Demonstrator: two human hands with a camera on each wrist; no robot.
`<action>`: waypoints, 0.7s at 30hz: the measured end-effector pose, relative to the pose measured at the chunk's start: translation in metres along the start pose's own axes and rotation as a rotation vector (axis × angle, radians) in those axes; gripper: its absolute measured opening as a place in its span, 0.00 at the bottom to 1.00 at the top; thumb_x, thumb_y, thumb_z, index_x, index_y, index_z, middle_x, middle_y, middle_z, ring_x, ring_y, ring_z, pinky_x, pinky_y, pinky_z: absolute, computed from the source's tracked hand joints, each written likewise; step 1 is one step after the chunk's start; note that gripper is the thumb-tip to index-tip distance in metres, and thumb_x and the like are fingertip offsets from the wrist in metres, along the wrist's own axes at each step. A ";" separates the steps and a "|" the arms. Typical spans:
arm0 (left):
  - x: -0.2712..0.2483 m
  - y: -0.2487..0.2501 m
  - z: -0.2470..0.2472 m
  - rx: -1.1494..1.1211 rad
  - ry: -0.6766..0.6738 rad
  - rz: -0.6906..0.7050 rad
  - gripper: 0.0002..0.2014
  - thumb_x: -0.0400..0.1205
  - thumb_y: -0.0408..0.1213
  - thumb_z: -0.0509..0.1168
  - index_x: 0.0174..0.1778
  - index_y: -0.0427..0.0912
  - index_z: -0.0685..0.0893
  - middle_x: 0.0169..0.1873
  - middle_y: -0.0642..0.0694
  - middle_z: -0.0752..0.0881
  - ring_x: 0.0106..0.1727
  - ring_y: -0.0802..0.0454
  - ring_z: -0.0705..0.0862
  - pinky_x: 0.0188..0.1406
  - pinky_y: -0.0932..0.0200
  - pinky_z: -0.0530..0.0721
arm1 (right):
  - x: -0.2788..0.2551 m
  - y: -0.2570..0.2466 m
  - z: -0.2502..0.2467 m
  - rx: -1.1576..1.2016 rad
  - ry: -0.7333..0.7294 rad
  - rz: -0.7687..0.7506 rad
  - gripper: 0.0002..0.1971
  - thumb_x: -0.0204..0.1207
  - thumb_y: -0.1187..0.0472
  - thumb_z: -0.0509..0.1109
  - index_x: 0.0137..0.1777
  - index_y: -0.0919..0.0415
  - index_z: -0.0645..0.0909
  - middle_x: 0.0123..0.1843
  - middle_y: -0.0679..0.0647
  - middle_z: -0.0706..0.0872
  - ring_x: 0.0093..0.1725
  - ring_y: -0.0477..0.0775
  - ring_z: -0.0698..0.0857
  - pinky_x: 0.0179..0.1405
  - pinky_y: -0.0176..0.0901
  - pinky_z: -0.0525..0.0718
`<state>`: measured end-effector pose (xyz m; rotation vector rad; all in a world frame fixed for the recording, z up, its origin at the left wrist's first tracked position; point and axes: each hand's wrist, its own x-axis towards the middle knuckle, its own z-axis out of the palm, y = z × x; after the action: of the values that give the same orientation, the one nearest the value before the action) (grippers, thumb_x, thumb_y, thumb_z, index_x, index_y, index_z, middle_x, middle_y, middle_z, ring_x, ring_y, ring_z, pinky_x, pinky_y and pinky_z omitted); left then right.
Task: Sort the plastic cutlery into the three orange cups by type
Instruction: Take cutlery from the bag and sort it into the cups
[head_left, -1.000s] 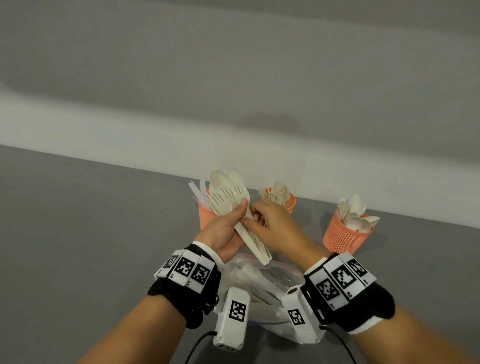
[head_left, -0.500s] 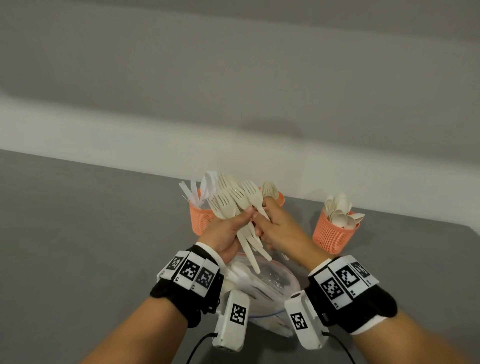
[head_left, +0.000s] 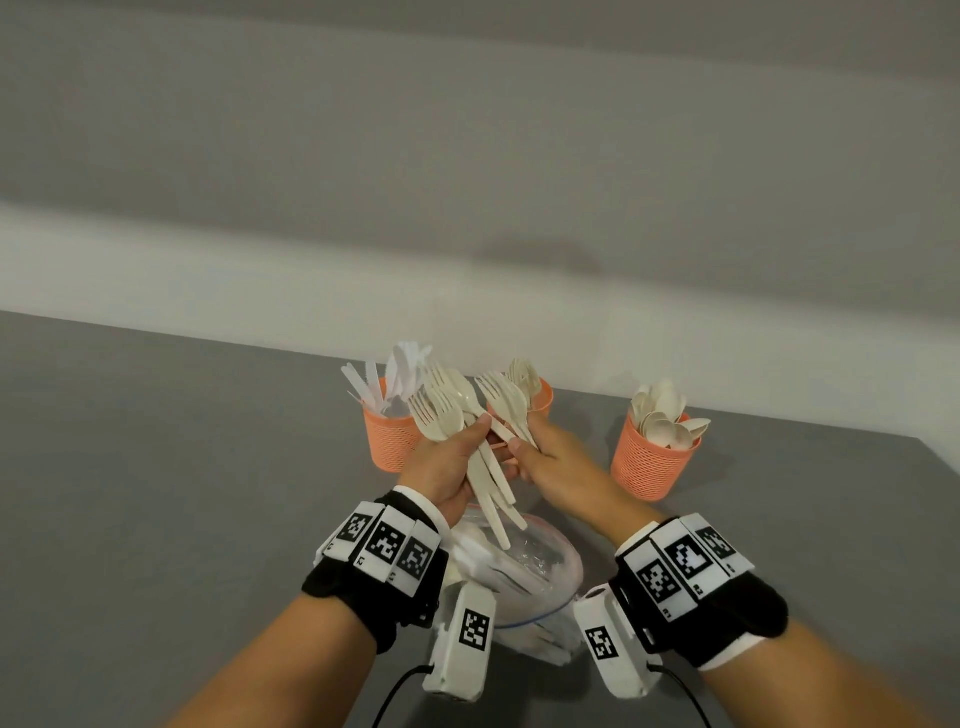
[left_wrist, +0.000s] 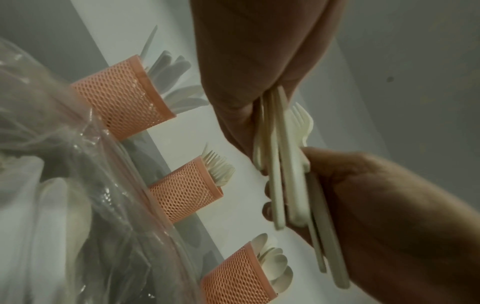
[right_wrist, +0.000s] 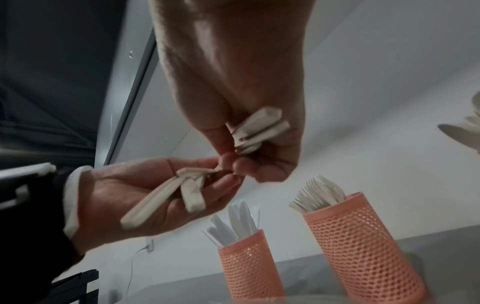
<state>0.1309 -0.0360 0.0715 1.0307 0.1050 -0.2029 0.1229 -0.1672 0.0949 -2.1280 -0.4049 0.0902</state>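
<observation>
Left hand (head_left: 451, 470): raised above the table, fingers and thumb curled round a fanned bundle of cream cutlery (head_left: 467, 441), heads up, handles slanting down past the palm. Bundle holds several forks and at least one spoon.

Right hand (head_left: 553, 457): just beside the left, fingertips near touching it; thumb and fingers pinch a smaller set of forks (head_left: 506, 402) by the handles, tines pointing up and away. In the right wrist view, two or three handle ends (right_wrist: 259, 128) project from the curled fingers.

Plastic bag (head_left: 524, 566): clear, lying on the table directly below both hands, with more pale cutlery inside; contents blurred.

Knife cup (head_left: 389, 441): orange mesh, upright, leftmost of the three, partly behind the left hand; holds white knives (head_left: 400, 369).

Fork cup (head_left: 543, 397): orange mesh, upright, middle position, mostly hidden behind the right hand's forks; holds cream forks, tines up.

Spoon cup (head_left: 649, 462): orange mesh, upright, rightmost, well apart from the hands; holds cream spoons (head_left: 667, 418), bowls up.

Table (head_left: 182, 493): grey, matte, set against a pale wall.

Wrist bands (head_left: 384, 561): black, one on each forearm, with black-and-white square markers and white camera units with cables.
</observation>
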 end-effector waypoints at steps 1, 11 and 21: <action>0.000 -0.001 0.001 0.005 0.011 0.006 0.11 0.83 0.33 0.60 0.58 0.33 0.82 0.47 0.35 0.87 0.43 0.44 0.89 0.48 0.44 0.87 | 0.000 0.001 -0.001 0.032 0.003 0.024 0.14 0.84 0.66 0.54 0.67 0.60 0.72 0.37 0.40 0.76 0.34 0.30 0.80 0.33 0.21 0.74; 0.001 0.001 0.002 0.067 0.082 0.025 0.08 0.85 0.34 0.58 0.42 0.37 0.79 0.18 0.50 0.76 0.15 0.58 0.72 0.16 0.64 0.76 | 0.004 0.005 -0.009 0.002 0.098 0.079 0.07 0.81 0.66 0.53 0.53 0.54 0.68 0.34 0.46 0.73 0.31 0.42 0.73 0.30 0.31 0.69; -0.003 0.005 0.007 -0.104 -0.036 0.032 0.13 0.85 0.37 0.57 0.38 0.36 0.80 0.29 0.42 0.86 0.30 0.46 0.87 0.37 0.48 0.88 | 0.003 0.009 0.007 -0.070 -0.006 0.121 0.13 0.84 0.61 0.53 0.52 0.64 0.78 0.38 0.64 0.85 0.37 0.62 0.84 0.41 0.55 0.85</action>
<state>0.1289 -0.0391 0.0794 0.9242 0.0662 -0.1852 0.1263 -0.1653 0.0840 -2.2207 -0.2866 0.1536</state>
